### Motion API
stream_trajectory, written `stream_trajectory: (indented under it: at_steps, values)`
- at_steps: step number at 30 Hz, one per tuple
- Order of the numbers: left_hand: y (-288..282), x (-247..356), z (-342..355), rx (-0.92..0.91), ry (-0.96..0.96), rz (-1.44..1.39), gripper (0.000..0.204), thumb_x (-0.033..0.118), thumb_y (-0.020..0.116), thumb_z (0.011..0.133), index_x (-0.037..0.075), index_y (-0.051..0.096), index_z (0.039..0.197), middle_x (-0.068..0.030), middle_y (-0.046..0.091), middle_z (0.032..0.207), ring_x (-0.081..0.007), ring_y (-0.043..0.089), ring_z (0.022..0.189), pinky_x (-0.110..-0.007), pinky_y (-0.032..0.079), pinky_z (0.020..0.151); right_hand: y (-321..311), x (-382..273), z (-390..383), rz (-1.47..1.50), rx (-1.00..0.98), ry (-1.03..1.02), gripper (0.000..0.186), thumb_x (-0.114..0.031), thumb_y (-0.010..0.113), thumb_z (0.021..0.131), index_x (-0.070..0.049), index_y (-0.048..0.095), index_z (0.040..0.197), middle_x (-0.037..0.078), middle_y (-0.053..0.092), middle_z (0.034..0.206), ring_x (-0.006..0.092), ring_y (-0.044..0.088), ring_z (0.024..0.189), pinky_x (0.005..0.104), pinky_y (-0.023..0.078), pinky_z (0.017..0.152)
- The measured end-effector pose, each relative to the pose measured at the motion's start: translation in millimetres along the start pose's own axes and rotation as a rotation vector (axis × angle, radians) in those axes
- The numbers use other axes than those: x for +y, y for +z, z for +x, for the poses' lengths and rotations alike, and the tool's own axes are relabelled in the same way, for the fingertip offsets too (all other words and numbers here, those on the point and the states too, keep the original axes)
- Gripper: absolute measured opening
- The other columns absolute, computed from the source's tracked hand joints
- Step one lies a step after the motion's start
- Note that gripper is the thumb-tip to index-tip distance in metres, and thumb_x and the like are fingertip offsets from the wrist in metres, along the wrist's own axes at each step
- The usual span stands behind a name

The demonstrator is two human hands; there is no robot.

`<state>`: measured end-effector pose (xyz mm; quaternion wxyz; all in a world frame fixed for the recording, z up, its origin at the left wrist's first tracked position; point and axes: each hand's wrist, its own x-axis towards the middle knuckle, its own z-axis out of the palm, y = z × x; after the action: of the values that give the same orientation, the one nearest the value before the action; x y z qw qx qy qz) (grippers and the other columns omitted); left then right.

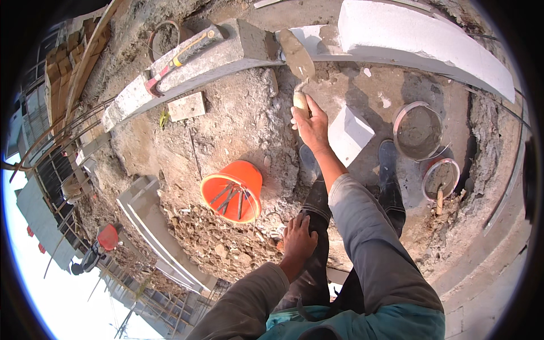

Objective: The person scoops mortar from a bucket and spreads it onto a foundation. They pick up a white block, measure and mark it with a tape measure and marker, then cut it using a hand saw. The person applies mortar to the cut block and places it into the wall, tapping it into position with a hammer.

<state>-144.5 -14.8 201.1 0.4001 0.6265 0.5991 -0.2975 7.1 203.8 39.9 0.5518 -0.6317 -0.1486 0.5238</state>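
My right hand [313, 126] is closed round the wooden handle of a mortar-smeared trowel [297, 55]. The trowel's blade reaches over the gap between a grey concrete block [252, 42] and a long white block [391, 28], where mortar [328, 35] lies on a pale surface. Resting on my left knee, my left hand [299, 241] holds nothing, and its fingers are apart. On the row of blocks to the left lies a hammer [184, 56] with a red head and a black and yellow handle. A cut white block [350, 135] stands on the ground beside my right forearm.
An orange bucket [232, 190] with several metal rods tilts on the rubble at left. At right are a mortar bucket [419, 131] and a smaller pail [441, 177] with a wooden-handled tool. A flat board [187, 106] lies near the blocks. Farther left, another person [93, 258] is among rebar.
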Motion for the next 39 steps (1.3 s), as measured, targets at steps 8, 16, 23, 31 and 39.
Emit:
stream_trajectory:
  at_steps: [8, 16, 23, 31, 39]
  values:
    - [-14.1, -24.4, 7.4, -0.047, -0.006, -0.071, 0.055, 0.026, 0.059, 0.082, 0.006, 0.056, 0.133, -0.0119, 0.049, 0.142, -0.031, 0.043, 0.134, -0.049, 0.033, 0.111, 79.6, 37.0, -23.5, -0.316, 0.195, -0.284, 0.061, -0.013, 0.072, 0.084, 0.012, 0.05, 0.134, 0.026, 0.062, 0.124, 0.03, 0.063, 0.114, 0.0394, 0.05, 0.096]
    - [-15.4, -27.0, 15.9, -0.026, 0.052, -0.126, 0.054, 0.026, 0.06, 0.082, 0.006, 0.057, 0.132, -0.0109, 0.05, 0.141, -0.0325, 0.045, 0.132, -0.049, 0.036, 0.11, 59.2, 19.6, 51.9, -0.261, 0.075, -0.1, 0.066, -0.018, 0.068, 0.084, 0.009, 0.046, 0.141, 0.02, 0.068, 0.108, 0.0224, 0.066, 0.09, 0.0329, 0.054, 0.079]
    - [-19.4, -26.0, 19.1, -0.053, 0.032, -0.087, 0.054, 0.025, 0.06, 0.082, 0.007, 0.057, 0.132, -0.0101, 0.051, 0.142, -0.0321, 0.045, 0.132, -0.048, 0.035, 0.11, 74.9, 1.8, -13.4, -0.228, 0.074, -0.293, 0.062, -0.013, 0.071, 0.085, 0.011, 0.047, 0.136, 0.026, 0.062, 0.122, 0.0311, 0.063, 0.111, 0.0375, 0.05, 0.095]
    - [-13.7, -25.5, 12.9, -0.062, 0.034, -0.13, 0.054, 0.027, 0.06, 0.084, 0.006, 0.057, 0.133, -0.0115, 0.051, 0.142, -0.032, 0.044, 0.134, -0.048, 0.034, 0.112, -8.4, 59.9, 61.6, -0.886, 0.102, -0.376, 0.065, -0.012, 0.064, 0.089, -0.014, 0.038, 0.148, 0.02, 0.052, 0.109, 0.0415, 0.056, 0.098, 0.0498, 0.049, 0.085]
    - [-12.3, -27.5, 9.4, 0.026, 0.027, -0.157, 0.05, 0.023, 0.064, 0.082, 0.004, 0.06, 0.128, -0.0105, 0.053, 0.14, -0.0323, 0.047, 0.13, -0.046, 0.037, 0.111, -64.2, 61.0, 16.7, -1.128, 0.1, -0.286, 0.072, -0.003, 0.063, 0.082, -0.017, 0.043, 0.149, 0.018, 0.058, 0.106, 0.0397, 0.054, 0.096, 0.0485, 0.045, 0.087]
